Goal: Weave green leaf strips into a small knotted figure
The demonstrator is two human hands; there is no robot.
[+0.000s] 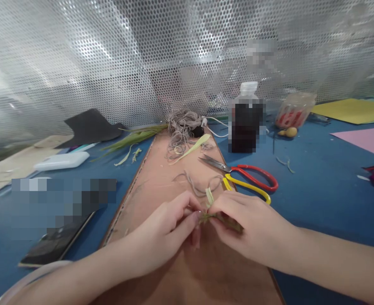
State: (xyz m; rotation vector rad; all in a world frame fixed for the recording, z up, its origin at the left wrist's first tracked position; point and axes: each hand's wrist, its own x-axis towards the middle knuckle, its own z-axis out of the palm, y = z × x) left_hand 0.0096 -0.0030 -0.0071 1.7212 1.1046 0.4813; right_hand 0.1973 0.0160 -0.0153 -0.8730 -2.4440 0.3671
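Observation:
My left hand [169, 228] and my right hand [247, 226] meet over a long brown board [161, 178], both pinched on a small folded green leaf piece [220, 219]. A pale leaf tip [209, 196] sticks up between the fingers. A loop of grey string [195, 184] lies on the board just beyond my hands. Red and yellow scissors [247, 178] rest shut at the board's right edge, close to my right hand.
A tangle of grey string [182, 125] and green leaf strips [136, 137] lie at the board's far end. A dark bottle [246, 118], a plastic jar [295, 111], coloured paper sheets [364, 127], a white case [61, 161] and a phone [56, 243] sit on the blue table. Perforated metal walls the back.

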